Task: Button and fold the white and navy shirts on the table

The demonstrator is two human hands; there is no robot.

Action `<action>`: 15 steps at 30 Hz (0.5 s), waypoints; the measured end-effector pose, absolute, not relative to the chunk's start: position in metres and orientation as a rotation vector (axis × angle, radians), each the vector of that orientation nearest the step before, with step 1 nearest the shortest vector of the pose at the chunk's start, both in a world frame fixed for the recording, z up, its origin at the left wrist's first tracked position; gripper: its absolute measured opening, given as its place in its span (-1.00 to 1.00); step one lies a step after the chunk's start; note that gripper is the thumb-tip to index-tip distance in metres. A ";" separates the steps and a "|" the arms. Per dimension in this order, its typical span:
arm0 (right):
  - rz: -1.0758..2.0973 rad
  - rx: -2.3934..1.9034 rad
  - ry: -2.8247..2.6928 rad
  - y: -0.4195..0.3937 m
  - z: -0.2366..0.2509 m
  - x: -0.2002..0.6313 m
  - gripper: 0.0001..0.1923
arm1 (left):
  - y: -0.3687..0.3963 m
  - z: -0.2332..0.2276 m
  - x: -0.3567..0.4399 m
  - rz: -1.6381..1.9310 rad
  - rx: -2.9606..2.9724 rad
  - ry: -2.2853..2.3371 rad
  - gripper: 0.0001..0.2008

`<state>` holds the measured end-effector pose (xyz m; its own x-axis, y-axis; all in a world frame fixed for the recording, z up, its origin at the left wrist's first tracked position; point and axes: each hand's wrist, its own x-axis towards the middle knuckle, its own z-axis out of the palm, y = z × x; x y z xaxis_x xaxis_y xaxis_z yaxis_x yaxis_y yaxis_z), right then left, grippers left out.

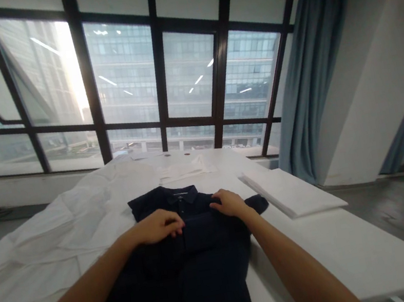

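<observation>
A dark navy polo shirt [204, 254] lies front up on the white table, its collar away from me and its hem running out of view below. My left hand [160, 226] is over the chest beside the button placket, fingers curled in, seemingly pinching the cloth. Near the shoulder on the right side, my right hand [230, 203] rests on the shirt with bent fingers and a gap between thumb and forefinger. The short sleeve on that side sticks out past my wrist.
Rumpled white cloth [63, 227] spreads over the table's left side. A folded white stack [291, 190] lies at the right edge, and another white piece [187, 168] lies beyond the collar. Windows and a blue curtain [310, 80] stand behind the table [345, 251].
</observation>
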<state>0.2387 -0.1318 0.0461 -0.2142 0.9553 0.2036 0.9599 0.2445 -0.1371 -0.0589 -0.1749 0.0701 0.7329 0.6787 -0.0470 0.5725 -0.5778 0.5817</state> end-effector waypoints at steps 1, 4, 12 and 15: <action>-0.018 -1.831 -2.304 -0.128 0.041 0.240 -0.54 | -0.167 0.065 -0.060 0.362 2.460 1.074 -0.60; 0.132 -1.896 -2.395 -0.116 0.028 0.249 -0.37 | -0.142 0.050 -0.075 0.309 2.630 1.476 -0.52; 0.027 -2.096 -2.187 -0.100 0.016 0.269 -0.41 | -0.138 0.049 -0.117 -0.098 2.368 1.886 -0.48; -0.168 -1.955 -2.166 -0.103 0.017 0.254 -0.56 | -0.145 0.056 -0.105 0.132 2.496 1.972 -0.47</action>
